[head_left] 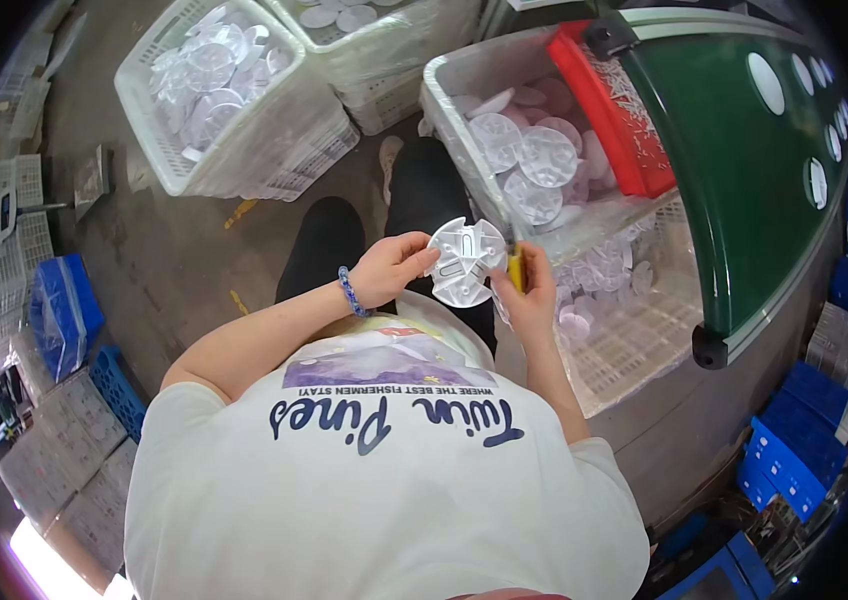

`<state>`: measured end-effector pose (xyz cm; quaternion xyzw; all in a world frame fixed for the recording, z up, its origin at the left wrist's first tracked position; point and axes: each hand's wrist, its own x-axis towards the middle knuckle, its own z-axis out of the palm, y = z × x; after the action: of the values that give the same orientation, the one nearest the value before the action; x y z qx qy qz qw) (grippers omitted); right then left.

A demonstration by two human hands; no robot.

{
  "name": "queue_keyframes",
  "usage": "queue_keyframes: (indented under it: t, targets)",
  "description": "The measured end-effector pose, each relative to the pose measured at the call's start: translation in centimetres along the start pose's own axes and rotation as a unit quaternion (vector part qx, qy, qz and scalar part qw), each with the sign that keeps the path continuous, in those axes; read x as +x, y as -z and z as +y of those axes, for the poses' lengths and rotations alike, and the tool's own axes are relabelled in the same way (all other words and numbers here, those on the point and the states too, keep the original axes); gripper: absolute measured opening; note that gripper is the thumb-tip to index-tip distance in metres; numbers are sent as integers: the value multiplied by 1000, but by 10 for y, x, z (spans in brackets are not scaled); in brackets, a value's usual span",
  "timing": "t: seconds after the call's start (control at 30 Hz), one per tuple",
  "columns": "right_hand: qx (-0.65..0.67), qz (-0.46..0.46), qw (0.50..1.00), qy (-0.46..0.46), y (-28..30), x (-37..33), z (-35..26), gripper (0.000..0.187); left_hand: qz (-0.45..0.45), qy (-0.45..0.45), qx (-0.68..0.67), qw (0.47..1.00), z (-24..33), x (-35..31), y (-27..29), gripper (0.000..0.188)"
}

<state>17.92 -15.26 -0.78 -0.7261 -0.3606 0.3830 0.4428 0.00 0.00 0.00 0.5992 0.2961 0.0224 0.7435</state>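
My left hand (pixel 390 269) pinches the left edge of a round white plastic disc (pixel 462 285), which has notches in its rim and raised ribs on its face. The disc is held in front of my torso, above my lap. In my right hand (pixel 534 298) is a yellow-handled tool (pixel 516 268), its fingers wrapped round the handle at the disc's right edge. The tool's working end is too small to make out, so whether it is a knife or a cutter I cannot tell. A fingertip of the right hand seems to touch the disc.
A white basket (pixel 156 160) of similar discs stands ahead on the left. Nearer right, a plastic-lined crate (pixel 434 95) holds more discs, with a red tray (pixel 584 85) of thin white scraps on it. A lower crate (pixel 624 370) and a green conveyor belt (pixel 709 150) carrying discs lie right.
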Motion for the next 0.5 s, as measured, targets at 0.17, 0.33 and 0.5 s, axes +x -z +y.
queue_keyframes:
  t: [0.17,0.33,0.5]
  targets:
    - [279,29,954,-105,-17,12,-23,33,9,24,-10,1000,-11,-12,23,29]
    - [296,-1,941,-165,-15,16,-28,35,30,4,15,999,-12,-9,26,31]
    - [212,26,975,-65,-21,12,-31,41,62,-3,56,997,-11,-11,28,33]
